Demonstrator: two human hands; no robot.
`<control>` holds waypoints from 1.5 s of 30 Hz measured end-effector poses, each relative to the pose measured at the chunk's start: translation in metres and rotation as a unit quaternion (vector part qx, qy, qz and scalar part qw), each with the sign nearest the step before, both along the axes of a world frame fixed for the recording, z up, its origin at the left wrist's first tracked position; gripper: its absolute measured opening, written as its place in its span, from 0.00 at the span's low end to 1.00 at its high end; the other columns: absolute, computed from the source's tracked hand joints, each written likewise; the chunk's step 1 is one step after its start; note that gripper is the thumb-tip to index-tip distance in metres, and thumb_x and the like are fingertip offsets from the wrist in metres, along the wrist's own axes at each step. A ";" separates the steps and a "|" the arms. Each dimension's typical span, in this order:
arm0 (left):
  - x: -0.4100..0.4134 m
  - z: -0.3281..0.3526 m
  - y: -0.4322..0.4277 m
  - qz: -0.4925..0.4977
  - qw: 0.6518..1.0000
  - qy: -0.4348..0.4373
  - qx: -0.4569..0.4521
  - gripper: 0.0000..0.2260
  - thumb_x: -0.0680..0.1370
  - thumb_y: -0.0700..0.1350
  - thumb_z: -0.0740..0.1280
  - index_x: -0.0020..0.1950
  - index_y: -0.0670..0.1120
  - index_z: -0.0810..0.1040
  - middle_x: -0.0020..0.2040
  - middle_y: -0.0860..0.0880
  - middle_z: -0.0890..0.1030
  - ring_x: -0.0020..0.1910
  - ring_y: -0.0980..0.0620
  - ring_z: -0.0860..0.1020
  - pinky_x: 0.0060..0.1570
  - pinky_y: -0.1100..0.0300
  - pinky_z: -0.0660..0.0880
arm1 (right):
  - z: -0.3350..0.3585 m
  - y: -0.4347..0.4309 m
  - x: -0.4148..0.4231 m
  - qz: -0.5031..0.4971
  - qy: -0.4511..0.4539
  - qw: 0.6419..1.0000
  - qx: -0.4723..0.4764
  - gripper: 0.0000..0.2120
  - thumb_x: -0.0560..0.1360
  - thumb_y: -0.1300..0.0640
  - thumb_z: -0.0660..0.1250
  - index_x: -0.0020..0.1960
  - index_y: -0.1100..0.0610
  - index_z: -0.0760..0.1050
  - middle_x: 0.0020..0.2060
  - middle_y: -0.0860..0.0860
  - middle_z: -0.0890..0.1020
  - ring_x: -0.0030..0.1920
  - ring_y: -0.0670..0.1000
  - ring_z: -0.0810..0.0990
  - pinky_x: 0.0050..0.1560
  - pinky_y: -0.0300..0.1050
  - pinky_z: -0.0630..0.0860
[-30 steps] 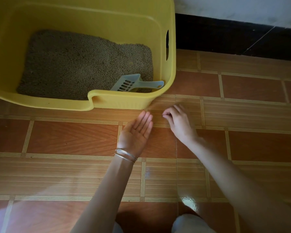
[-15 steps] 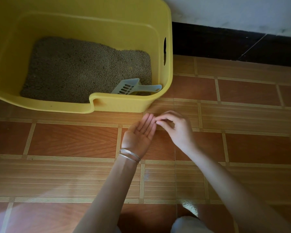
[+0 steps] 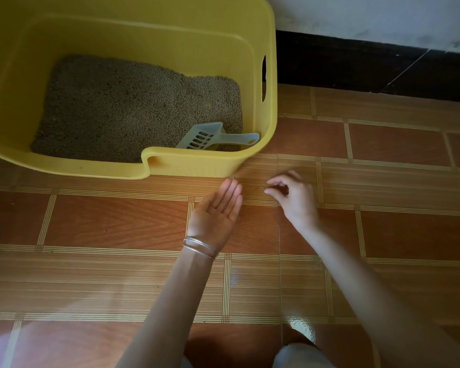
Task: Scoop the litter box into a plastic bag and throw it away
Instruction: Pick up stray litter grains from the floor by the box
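My left hand (image 3: 217, 211) lies open, palm up, to catch stray brown litter grains (image 3: 262, 186); my right hand (image 3: 294, 197) narrows to pinch them, whether holding any I cannot tell. The yellow plastic litter box (image 3: 197, 166) sits at eleven o'clock.

Smooth yellow plastic litter box (image 3: 268, 123), grainy matt litter (image 3: 133, 107), glossy wood-grain floor tiles (image 3: 112, 221).
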State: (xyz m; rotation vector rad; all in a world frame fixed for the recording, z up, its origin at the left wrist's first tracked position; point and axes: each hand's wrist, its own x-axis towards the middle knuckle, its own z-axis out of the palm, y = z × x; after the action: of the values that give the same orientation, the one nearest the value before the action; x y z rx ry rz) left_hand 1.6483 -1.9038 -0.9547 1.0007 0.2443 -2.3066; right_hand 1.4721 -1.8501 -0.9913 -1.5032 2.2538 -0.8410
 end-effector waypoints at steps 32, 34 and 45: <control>-0.005 -0.002 0.006 0.006 1.000 -0.018 0.011 0.16 0.82 0.42 0.52 0.54 0.35 0.77 0.51 0.40 0.82 0.55 0.45 0.78 0.57 0.53 0.72 | -0.001 -0.007 0.016 -0.020 -0.046 0.999 -0.004 0.06 0.65 0.59 0.75 0.41 0.58 0.82 0.39 0.53 0.80 0.39 0.49 0.78 0.44 0.42 0.75; -0.005 -0.003 0.005 0.007 1.000 -0.015 0.011 0.16 0.82 0.42 0.52 0.54 0.35 0.77 0.52 0.40 0.82 0.55 0.45 0.78 0.58 0.53 0.72 | -0.004 -0.007 0.016 -0.020 -0.037 0.999 -0.008 0.04 0.66 0.59 0.75 0.40 0.58 0.82 0.38 0.52 0.80 0.38 0.50 0.78 0.42 0.40 0.74; -0.004 -0.009 0.006 0.004 1.000 -0.018 0.008 0.16 0.81 0.41 0.52 0.55 0.36 0.77 0.53 0.40 0.81 0.56 0.45 0.78 0.57 0.53 0.73 | -0.006 -0.008 0.014 -0.027 -0.031 0.999 -0.031 0.05 0.65 0.60 0.76 0.39 0.59 0.80 0.38 0.49 0.76 0.33 0.37 0.71 0.40 0.24 0.68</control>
State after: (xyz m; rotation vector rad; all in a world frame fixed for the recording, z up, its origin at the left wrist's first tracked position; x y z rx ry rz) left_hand 1.6446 -1.8974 -0.9640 1.0459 0.2534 -2.2816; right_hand 1.4859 -1.8578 -0.9973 -1.4272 2.2528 -0.9682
